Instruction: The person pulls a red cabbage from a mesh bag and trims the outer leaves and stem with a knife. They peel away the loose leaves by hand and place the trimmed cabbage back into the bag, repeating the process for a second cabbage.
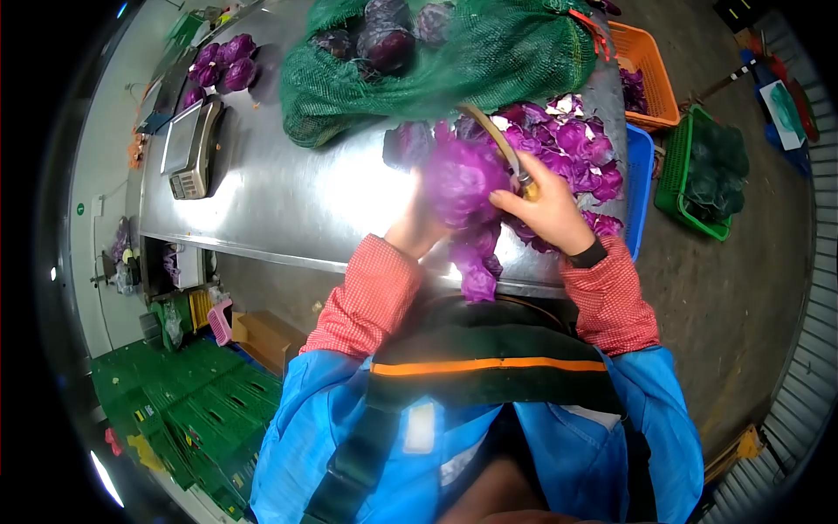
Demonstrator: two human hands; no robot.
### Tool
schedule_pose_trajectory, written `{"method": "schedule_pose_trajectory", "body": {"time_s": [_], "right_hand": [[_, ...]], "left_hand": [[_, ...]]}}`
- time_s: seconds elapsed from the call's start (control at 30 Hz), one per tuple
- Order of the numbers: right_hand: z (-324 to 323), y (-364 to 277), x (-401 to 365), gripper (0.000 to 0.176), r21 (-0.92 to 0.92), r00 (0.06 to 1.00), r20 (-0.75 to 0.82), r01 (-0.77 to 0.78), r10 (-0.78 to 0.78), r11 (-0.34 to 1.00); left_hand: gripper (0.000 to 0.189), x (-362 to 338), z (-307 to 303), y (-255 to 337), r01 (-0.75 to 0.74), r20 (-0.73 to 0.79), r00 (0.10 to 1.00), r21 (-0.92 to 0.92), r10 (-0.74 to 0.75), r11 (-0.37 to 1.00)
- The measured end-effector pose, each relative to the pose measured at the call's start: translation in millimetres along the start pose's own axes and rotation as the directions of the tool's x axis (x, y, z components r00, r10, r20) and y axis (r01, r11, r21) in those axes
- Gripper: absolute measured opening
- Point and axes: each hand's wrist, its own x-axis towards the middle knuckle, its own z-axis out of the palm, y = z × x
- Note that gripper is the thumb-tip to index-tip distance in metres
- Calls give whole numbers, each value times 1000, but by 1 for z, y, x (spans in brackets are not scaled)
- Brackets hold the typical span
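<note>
A purple cabbage (463, 183), blurred by motion, is held above the metal table's front part. My left hand (416, 220) is against its left side, with its fingers largely hidden behind it. At the right side, my right hand (548, 203) is closed round the handle of a curved knife (491, 131), its thumb against the cabbage. Loose purple leaves hang below the cabbage at the table edge. To the right of the knife lies a pile of torn purple leaves (576, 153).
A green mesh bag (506, 61) of cabbages lies across the back. Several cabbages (225, 61) and a scale (190, 148) are on the left of the metal table (288, 201). Blue (640, 183), orange (650, 74) and green (676, 179) baskets stand at the right.
</note>
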Motion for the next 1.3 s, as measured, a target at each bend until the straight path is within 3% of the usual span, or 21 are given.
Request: {"method": "schedule_pose_trajectory", "body": {"time_s": [0.03, 0.1, 0.17, 0.27, 0.37, 0.43, 0.5, 0.53, 0.57, 0.6, 0.63, 0.67, 0.7, 0.73, 0.77, 0.83, 0.87, 0.97, 1.03, 1.23, 1.3], "right_hand": [[7, 3, 4, 66, -25, 1000, -18, -23, 22, 999], [18, 4, 3, 53, -80, 996, -64, 63, -69, 995], [18, -8, 4, 40, 43, 995, -30, -96, 97, 994], [19, -19, 8, 27, -120, 988, 24, -151, 155, 981], [30, -12, 11, 12, 154, 994, 102, -58, 42, 986], [40, 13, 8, 16, 307, 988, 84, -150, 130, 940], [43, 16, -1, 21, -181, 964, 128, -209, 234, 961], [55, 44, -13, 24, -228, 989, 144, -6, 39, 974], [63, 40, -22, 26, -265, 973, 210, -40, 98, 963], [75, 55, -36, 27, -399, 934, 349, 71, 80, 914], [90, 72, -48, 33, -456, 916, 385, 293, -111, 840], [90, 32, -47, 42, -422, 890, 419, 366, -179, 829], [102, 51, -55, 50, -506, 872, 486, 228, 57, 832], [106, 55, -57, 52, -542, 878, 477, 250, 48, 802], [107, 57, -58, 54, -577, 883, 467, 270, 41, 771], [98, 64, -58, 45, -645, 924, 377, 211, 65, 734], [93, 66, -58, 41, -677, 941, 330, 180, 75, 713], [80, 75, -66, 53, -774, 978, 192, 104, 75, 624], [66, 78, -73, 52, -822, 997, 77, 45, 31, 568], [-13, 101, -95, 46, -851, 996, -42, 6, -79, 526], [-50, 112, -99, 40, -876, 979, -104, -7, -175, 482]], "left_hand": [[82, 2, -3, 0, -76, -2, 997, 55, 76, 996], [84, 2, -20, -12, -52, -109, 993, -105, 41, 993], [86, -6, -25, -23, -57, -169, 986, -302, 5, 952], [88, -7, -30, -25, -113, -266, 964, -373, 10, 921], [88, -17, -33, -9, -227, -398, 917, -476, 22, 850], [85, -25, -51, 2, -338, -470, 879, -495, 81, 800], [79, -42, -93, 14, -440, -505, 846, -480, 171, 759], [77, -47, -113, 19, -552, -667, 705, -303, 241, 777], [82, -53, -143, 21, -601, -666, 683, -281, 299, 748], [85, -59, -162, 22, -628, -676, 677, -325, 291, 707], [88, -60, -172, 23, -651, -683, 674, -369, 282, 663], [90, -53, -173, 24, -628, -794, 581, -298, 178, 719], [93, -44, -174, 24, -588, -884, 460, -233, 84, 775], [96, -34, -197, 12, -413, -836, 535, -134, 121, 901], [90, -14, -191, 9, -327, -836, 507, 38, 209, 944], [81, 34, -171, 5, -96, -648, 593, 533, 478, 841], [77, 56, -118, 13, -137, -522, 674, 607, 523, 783], [78, 122, -69, 4, -93, -267, 910, 613, 316, 785], [85, 166, -54, -37, -119, -125, 804, 924, 581, 363], [97, 234, 14, -83, -234, 61, 833, 940, 550, 250], [99, 271, 29, -106, -293, 89, 832, 909, 548, 296]]}}
